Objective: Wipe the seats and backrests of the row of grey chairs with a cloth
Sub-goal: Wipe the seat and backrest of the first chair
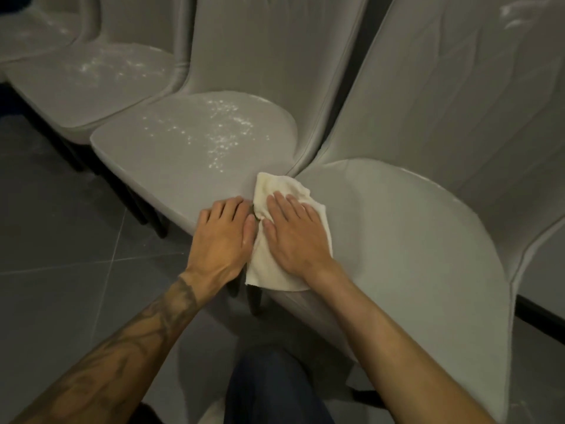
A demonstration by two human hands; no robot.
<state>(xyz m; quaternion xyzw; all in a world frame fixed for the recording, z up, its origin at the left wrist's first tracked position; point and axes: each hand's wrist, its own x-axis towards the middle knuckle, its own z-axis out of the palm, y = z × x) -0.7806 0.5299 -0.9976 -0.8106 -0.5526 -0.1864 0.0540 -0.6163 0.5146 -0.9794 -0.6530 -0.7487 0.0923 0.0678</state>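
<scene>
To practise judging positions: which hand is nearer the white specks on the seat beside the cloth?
Left. The left hand rests on that seat, below the white specks; the right hand lies flat on the cloth, farther right.

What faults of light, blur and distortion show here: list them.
Head view: dim, flat light, no hard shadows; soft sheen on the near seat; wide-angle lens bows the backrests; the bottom edge is blurred; the cloth is fairly sharp.
</scene>
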